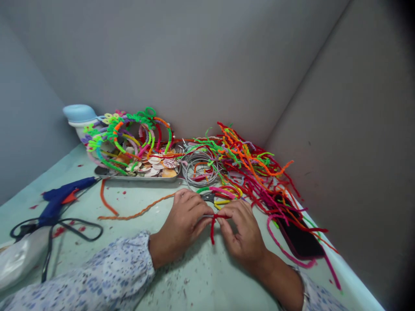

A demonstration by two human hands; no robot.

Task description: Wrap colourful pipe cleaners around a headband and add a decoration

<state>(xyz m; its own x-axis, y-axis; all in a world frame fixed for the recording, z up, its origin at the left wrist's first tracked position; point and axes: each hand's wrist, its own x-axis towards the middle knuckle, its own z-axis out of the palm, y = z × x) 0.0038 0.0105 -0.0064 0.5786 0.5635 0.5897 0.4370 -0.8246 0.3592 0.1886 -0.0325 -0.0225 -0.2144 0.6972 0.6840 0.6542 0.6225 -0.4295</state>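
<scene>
The left hand (186,220) is closed, with thumb and fingertips pinching a thin grey wire (208,215). The right hand (243,231) is also closed, gripping one end of a red fuzzy stem (212,233). The stem is located between both hands at the wire; its other end hangs down above the table (194,278). Pliers (208,197) lie just beyond the hands. Farther back, a wire coil (185,172) lies between a metal tray (139,177) of shells and a multicoloured stem pile (249,160).

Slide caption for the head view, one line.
Left hand and right hand hold a red pipe cleaner above a pale green table, with a blue glue gun lying to the left.
</scene>
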